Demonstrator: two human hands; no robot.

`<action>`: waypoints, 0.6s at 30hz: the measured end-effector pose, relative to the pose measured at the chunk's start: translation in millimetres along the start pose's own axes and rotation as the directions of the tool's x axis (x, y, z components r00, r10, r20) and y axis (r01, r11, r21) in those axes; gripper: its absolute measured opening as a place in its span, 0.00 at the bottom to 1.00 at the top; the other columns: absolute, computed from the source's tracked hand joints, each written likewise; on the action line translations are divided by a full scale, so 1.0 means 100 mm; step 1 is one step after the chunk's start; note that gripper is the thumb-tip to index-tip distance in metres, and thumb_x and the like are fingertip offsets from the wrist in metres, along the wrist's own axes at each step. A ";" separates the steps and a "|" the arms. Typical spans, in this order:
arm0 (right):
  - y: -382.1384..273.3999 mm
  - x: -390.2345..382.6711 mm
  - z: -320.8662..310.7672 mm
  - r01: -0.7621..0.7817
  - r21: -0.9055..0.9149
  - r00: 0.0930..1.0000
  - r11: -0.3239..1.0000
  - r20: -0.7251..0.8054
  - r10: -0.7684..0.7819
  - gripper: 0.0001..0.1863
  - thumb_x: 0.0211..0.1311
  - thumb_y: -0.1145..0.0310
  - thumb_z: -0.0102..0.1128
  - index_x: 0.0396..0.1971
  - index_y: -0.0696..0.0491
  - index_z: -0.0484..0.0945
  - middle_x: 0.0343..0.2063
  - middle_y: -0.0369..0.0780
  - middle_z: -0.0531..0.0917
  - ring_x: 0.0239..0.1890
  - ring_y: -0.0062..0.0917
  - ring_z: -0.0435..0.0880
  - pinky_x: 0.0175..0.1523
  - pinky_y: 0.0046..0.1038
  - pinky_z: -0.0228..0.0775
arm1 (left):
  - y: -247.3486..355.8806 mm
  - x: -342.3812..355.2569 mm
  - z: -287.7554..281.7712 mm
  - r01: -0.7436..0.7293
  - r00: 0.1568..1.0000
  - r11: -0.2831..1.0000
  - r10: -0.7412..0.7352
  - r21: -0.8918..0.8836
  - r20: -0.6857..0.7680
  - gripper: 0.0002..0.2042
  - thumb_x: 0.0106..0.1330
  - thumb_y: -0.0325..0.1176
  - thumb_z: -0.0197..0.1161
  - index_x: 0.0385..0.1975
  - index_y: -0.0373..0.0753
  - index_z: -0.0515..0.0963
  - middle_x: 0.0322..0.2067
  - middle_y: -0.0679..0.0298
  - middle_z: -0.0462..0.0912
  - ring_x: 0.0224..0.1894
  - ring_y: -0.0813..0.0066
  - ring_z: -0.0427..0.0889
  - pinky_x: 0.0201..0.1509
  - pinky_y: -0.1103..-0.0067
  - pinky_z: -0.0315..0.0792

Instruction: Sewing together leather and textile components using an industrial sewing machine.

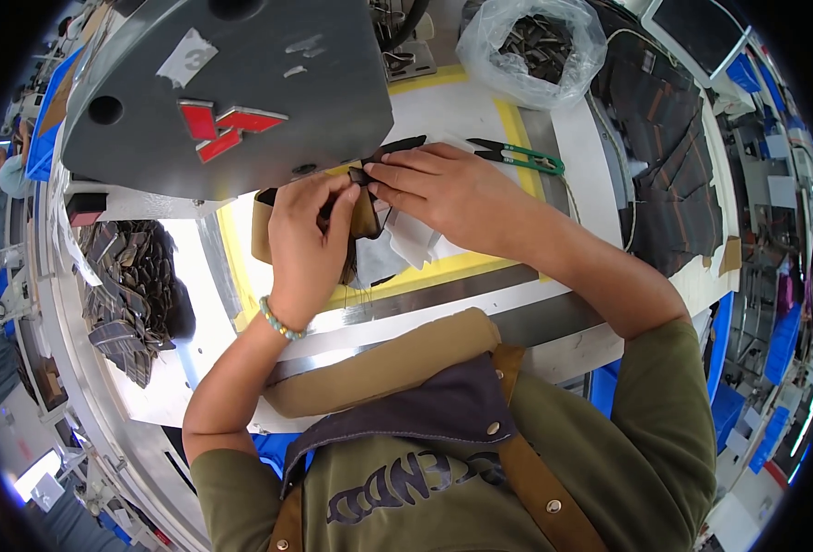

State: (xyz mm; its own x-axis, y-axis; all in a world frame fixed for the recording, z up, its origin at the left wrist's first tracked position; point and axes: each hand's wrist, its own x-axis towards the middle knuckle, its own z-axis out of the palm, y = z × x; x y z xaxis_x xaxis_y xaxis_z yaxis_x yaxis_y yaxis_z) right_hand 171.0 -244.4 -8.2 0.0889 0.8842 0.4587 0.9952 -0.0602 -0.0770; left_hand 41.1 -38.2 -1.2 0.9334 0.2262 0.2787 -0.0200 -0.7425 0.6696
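Note:
Both my hands meet at the work under the front edge of a grey sewing machine head. My left hand, with a beaded bracelet at its wrist, is closed, thumb and fingertips pinching a small dark fabric piece. From the other side my right hand reaches in, its bent fingertips gripping the same piece. Tan material shows below the fingertips. A crumpled white piece lies under my right palm. The needle area is hidden behind the machine head.
Green-handled thread snips lie beyond my right hand. A clear plastic bag of dark pieces stands at the back. Dark fabric pieces are heaped at left; striped dark cloth lies at right. A tan padded roll lines the near edge.

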 end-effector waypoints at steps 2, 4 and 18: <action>0.00 -0.01 0.00 -0.002 0.001 1.000 1.000 0.000 0.002 0.15 0.69 0.69 0.64 0.50 0.57 0.89 0.58 0.39 0.88 0.64 0.31 0.84 0.66 0.34 0.78 | 0.05 -0.09 -0.01 -0.127 0.991 0.985 0.131 0.116 -0.027 0.09 0.71 0.23 0.70 0.48 0.29 0.87 0.45 0.55 0.84 0.47 0.55 0.81 0.55 0.68 0.75; 0.01 0.00 0.00 0.004 0.000 1.000 1.000 0.004 -0.004 0.15 0.68 0.69 0.64 0.50 0.57 0.89 0.58 0.39 0.88 0.65 0.31 0.84 0.67 0.35 0.78 | 0.11 -0.16 -0.05 -0.105 0.994 0.983 0.101 0.148 0.032 0.14 0.68 0.19 0.69 0.53 0.31 0.87 0.52 0.54 0.82 0.53 0.53 0.78 0.59 0.65 0.73; -0.05 0.05 -0.15 -0.215 0.201 0.973 0.956 0.127 0.192 0.17 0.66 0.73 0.63 0.54 0.58 0.87 0.57 0.40 0.85 0.63 0.36 0.85 0.65 0.34 0.84 | 0.07 -0.16 -0.04 -0.371 0.928 0.850 0.318 0.375 0.196 0.22 0.66 0.22 0.68 0.62 0.32 0.82 0.60 0.54 0.79 0.62 0.50 0.76 0.63 0.59 0.72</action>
State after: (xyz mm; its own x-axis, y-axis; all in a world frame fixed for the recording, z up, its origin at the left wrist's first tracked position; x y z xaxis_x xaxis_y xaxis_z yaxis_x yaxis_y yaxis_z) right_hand 166.6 -246.6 7.6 0.2722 0.9079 0.3188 0.9241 -0.1542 -0.3496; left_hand 24.9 -44.6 2.3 0.9298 -0.1500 0.3361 -0.2285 -0.9512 0.2076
